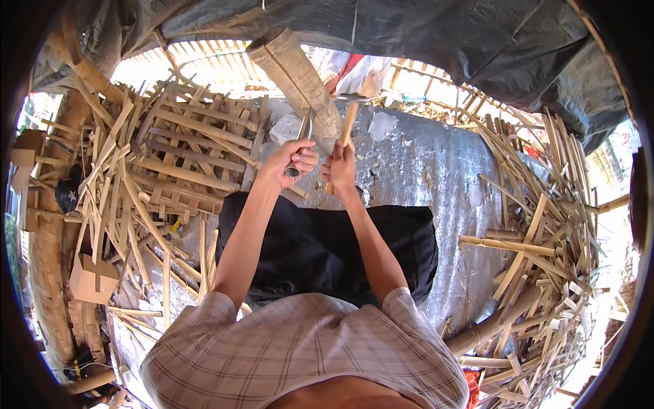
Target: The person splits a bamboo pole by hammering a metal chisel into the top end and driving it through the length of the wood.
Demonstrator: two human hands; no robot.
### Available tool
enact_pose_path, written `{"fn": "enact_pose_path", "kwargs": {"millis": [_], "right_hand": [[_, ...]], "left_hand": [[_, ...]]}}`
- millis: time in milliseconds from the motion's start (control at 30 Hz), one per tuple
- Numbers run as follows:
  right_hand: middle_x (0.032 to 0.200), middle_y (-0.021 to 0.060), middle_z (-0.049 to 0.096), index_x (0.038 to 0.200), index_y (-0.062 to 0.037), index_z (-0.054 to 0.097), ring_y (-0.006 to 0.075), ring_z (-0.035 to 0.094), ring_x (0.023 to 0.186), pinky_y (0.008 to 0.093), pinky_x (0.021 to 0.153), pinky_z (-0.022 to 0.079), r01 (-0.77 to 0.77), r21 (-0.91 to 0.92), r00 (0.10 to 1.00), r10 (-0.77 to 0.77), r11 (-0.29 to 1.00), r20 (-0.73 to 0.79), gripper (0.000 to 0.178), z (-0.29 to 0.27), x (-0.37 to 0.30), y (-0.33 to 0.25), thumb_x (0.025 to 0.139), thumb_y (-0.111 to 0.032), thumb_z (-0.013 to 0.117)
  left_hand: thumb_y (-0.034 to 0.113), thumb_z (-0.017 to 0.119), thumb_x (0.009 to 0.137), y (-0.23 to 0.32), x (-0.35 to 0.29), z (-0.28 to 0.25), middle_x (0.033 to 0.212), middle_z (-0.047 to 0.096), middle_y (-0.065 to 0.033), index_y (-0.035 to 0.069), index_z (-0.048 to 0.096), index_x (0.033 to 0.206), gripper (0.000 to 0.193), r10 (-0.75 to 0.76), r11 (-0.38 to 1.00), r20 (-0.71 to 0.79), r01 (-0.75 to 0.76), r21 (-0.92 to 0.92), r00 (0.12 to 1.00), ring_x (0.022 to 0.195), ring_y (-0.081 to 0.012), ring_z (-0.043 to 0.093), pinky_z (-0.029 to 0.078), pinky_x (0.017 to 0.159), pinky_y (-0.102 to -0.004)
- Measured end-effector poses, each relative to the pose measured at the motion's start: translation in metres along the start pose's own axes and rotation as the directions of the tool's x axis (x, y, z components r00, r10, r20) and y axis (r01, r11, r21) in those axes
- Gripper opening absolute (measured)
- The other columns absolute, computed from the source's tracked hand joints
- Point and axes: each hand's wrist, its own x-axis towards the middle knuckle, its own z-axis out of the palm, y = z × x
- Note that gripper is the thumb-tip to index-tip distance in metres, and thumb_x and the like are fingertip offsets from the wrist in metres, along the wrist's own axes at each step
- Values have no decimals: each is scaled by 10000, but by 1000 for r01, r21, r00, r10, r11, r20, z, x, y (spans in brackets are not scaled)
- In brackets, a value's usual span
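Observation:
My left hand [291, 163] is closed around a metal chisel [304, 127] with a round butt end showing below the fist. The chisel's upper end reaches the edge of a thick bamboo piece [294, 71], which leans away toward the far side; I cannot tell whether they touch. Just to the right, my right hand [340, 168] grips the wooden handle of a hammer [349, 125]. The hammer's head is raised beside the bamboo's near end, apart from the chisel.
Black cloth [320, 238] covers my lap. Around me lies a grey, worn sheet [422, 163]. Split bamboo strips are heaped at the right [538, 266], and a bamboo lattice [197, 136] with loose strips fills the left. A cardboard box [93, 279] stands there. Dark sheeting [443, 34] hangs overhead.

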Motion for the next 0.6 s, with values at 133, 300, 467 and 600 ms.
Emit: {"fn": "enact_pose_path", "kwargs": {"millis": [133, 300, 467, 600], "right_hand": [[621, -36, 364, 927, -134, 403, 68, 371, 437, 256, 372, 273, 32, 121, 994, -19, 992, -107, 338, 1, -5, 10, 1071, -437, 442], [605, -44, 344, 877, -124, 377, 66, 347, 422, 258, 361, 255, -82, 109, 997, 82, 991, 12, 373, -15, -5, -5, 1073, -438, 418], [603, -48, 332, 886, -135, 359, 58, 299, 417, 249, 360, 239, 40, 233, 992, -11, 972, -122, 386, 0, -11, -15, 1074, -468, 410], [598, -41, 323, 879, -134, 349, 65, 295, 416, 260, 359, 242, -28, 293, 1000, 25, 956, 15, 393, -9, -5, -16, 1074, -470, 407]], "left_hand": [[110, 603, 960, -8, 0, 3, 596, 374, 68, 110, 396, 712, 323, 2, 999, -18, -1, 55, 1000, 440, 7, 321, 290, 374, -146], [93, 596, 958, -5, 7, 8, 600, 383, 63, 106, 403, 712, 313, 13, 999, 13, -13, 53, 1000, 438, 8, 322, 291, 375, -145], [77, 587, 959, -2, 13, 8, 609, 402, 55, 110, 409, 698, 317, 0, 999, -7, 1, 37, 1000, 429, 10, 328, 286, 375, -148], [74, 569, 967, 3, 10, 5, 580, 387, 62, 117, 409, 689, 324, -5, 1000, -12, 5, -6, 1000, 425, 7, 331, 274, 377, -151]]}}
